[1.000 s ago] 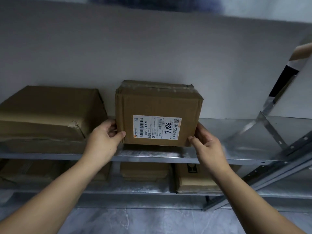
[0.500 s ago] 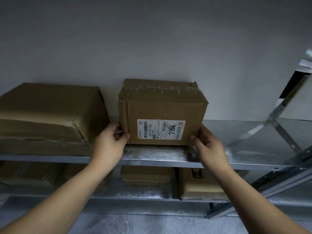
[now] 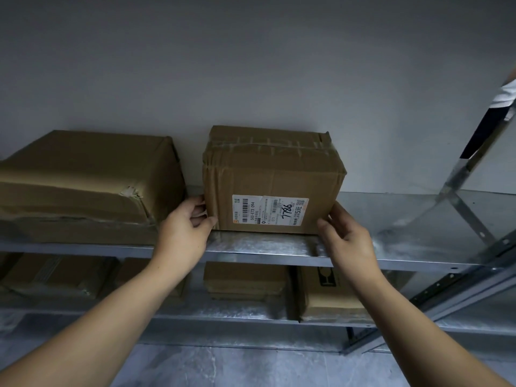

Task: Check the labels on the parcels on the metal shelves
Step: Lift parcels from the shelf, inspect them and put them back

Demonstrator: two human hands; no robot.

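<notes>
Creased, taped brown parcel bears white label marked 7786.

Looks like a parcel storeroom or pickup depot to me, definitely not someone's house. You've got galvanized metal shelves with punched rails and a diagonal brace, the bolt-together warehouse kind, at least 2 levels. Both levels carry taped brown cardboard. There's a parcel with a printed shipping label showing barcodes and a marker-scrawled number. A bigger box sits beside it and more boxes sit underneath, 1 with a fragile-glass symbol. The wall is bare grey, the floor is grey and the light's dim.
</notes>
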